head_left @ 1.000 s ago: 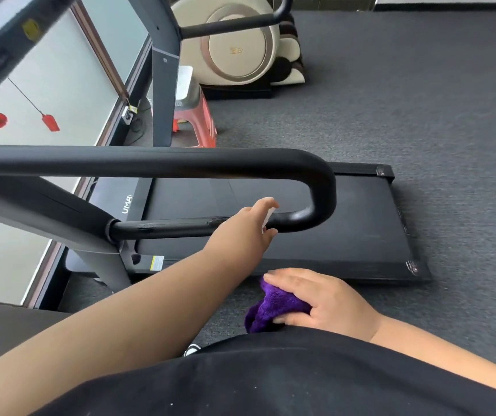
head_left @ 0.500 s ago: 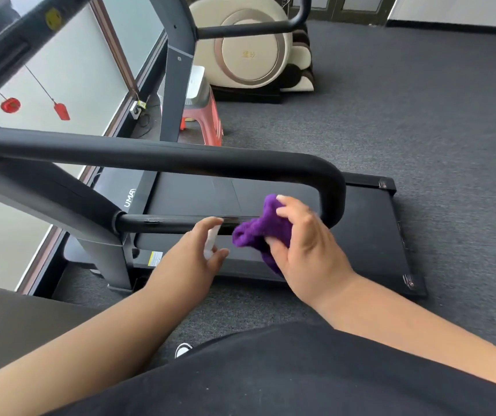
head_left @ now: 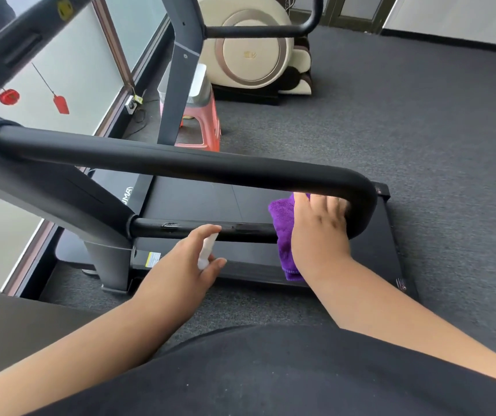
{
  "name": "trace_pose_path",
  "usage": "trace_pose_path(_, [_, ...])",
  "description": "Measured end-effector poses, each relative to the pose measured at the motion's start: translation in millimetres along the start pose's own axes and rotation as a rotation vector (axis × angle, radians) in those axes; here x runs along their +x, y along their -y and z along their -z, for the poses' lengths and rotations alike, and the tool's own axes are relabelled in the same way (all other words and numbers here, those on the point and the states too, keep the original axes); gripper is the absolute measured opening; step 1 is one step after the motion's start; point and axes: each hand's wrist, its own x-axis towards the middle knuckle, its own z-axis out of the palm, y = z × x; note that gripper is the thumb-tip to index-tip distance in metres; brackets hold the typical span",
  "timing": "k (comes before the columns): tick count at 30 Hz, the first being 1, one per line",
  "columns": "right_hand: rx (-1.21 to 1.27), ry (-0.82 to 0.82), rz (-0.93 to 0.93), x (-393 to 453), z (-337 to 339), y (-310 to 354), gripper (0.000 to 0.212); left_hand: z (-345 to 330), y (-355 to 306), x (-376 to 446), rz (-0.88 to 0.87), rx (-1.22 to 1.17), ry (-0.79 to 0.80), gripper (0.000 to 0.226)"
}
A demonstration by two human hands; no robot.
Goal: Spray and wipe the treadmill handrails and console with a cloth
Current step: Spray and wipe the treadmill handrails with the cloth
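Note:
The near black padded handrail [head_left: 180, 166] of the treadmill runs left to right, bends down at its right end and returns as a thinner lower bar [head_left: 180, 228]. My right hand [head_left: 318, 229] presses a purple cloth [head_left: 282, 232] against the lower bar right beside the bend, fingers spread over it. My left hand [head_left: 183, 265] grips a small white spray bottle [head_left: 206, 250] just in front of the lower bar, its top close to the bar. The console [head_left: 6, 34] shows only as a dark slanted edge at the top left.
The treadmill belt [head_left: 198, 199] lies below the rail on grey carpet. A second handrail [head_left: 258, 31] and upright [head_left: 180, 70] stand behind. A red stool [head_left: 207, 127], a beige massage chair [head_left: 252, 52] and a frosted window wall [head_left: 69, 64] sit beyond.
My right hand rose from near my body with the cloth and moved right to the rail's bend. My left hand drew the bottle back left along the lower bar.

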Motion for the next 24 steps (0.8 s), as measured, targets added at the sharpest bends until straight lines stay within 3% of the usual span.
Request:
trace_pose_path(3, [-0.157, 0.085, 0.192, 0, 0, -2, 0.043, 3, 3, 4, -0.026, -0.003, 0.023, 0.049])
trace_pose_path(5, [-0.143, 0.186, 0.191, -2, -1, -8, 0.043, 3, 4, 6, -0.032, -0.009, 0.044, 0.05])
trace_pose_path(8, [-0.211, 0.361, 0.202, -7, -2, -15, 0.086, 2, 4, 7, -0.048, -0.01, 0.062, 0.051])
trace_pose_path(11, [-0.349, 0.397, 0.296, -6, -3, -19, 0.112, 2, 4, 6, -0.044, 0.002, 0.066, 0.05])
trace_pose_path(14, [-0.356, 0.325, 0.344, -1, -9, -16, 0.109, 4, 7, 4, -0.037, -0.003, 0.056, 0.051])
trace_pose_path(24, [-0.02, 0.257, 0.375, 5, -36, 53, 0.087, 11, 16, -16, 0.003, 0.018, -0.001, 0.051])
